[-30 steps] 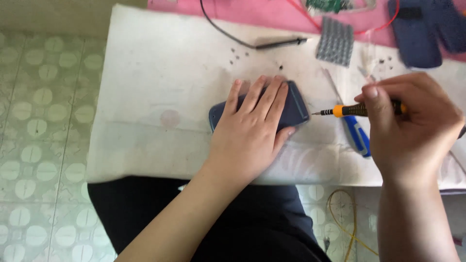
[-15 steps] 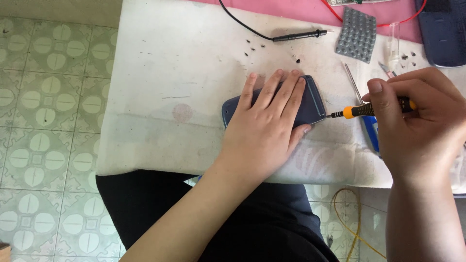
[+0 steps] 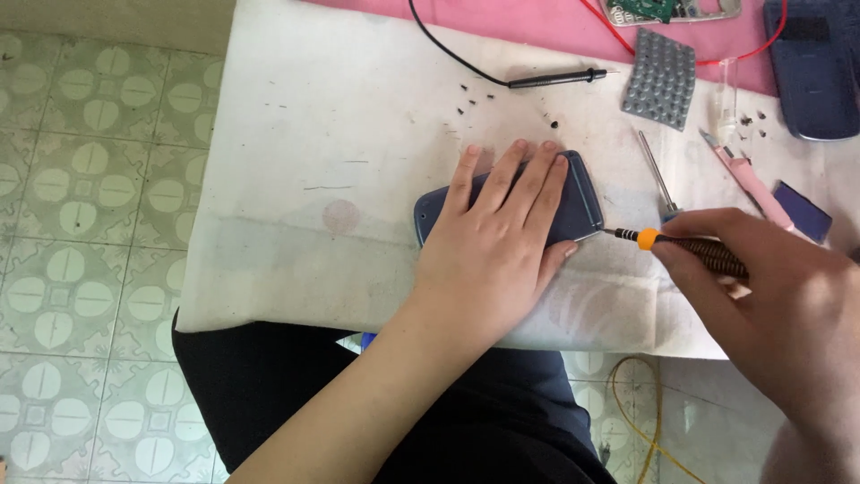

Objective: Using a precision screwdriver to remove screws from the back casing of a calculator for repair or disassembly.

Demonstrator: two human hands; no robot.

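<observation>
The left hand (image 3: 497, 246) lay flat, fingers spread, pressing a dark blue case (image 3: 573, 202) near the middle of the frame onto a white cloth (image 3: 296, 242); the hand hid most of the case, leaving only its left and right ends in sight. The right hand (image 3: 770, 296), at lower right, was closed around a screwdriver (image 3: 667, 240) (orange collar, knurled grip), whose tip met the case's lower right corner. Above the case, small dark screws (image 3: 475, 97) were scattered, too tiny to count surely. Along the upper edge lay one black probe (image 3: 555, 80) with its wire, one red wire (image 3: 618, 34), one grey keypad (image 3: 661, 79), one circuit board (image 3: 667, 9) and one blue shell (image 3: 820, 63) on a pink cloth (image 3: 537, 27). At right were one metal rod (image 3: 657, 170), one pink tweezers (image 3: 748, 175) and one small blue panel (image 3: 800, 211). A yellow cord (image 3: 640, 403) hung below the table.
</observation>
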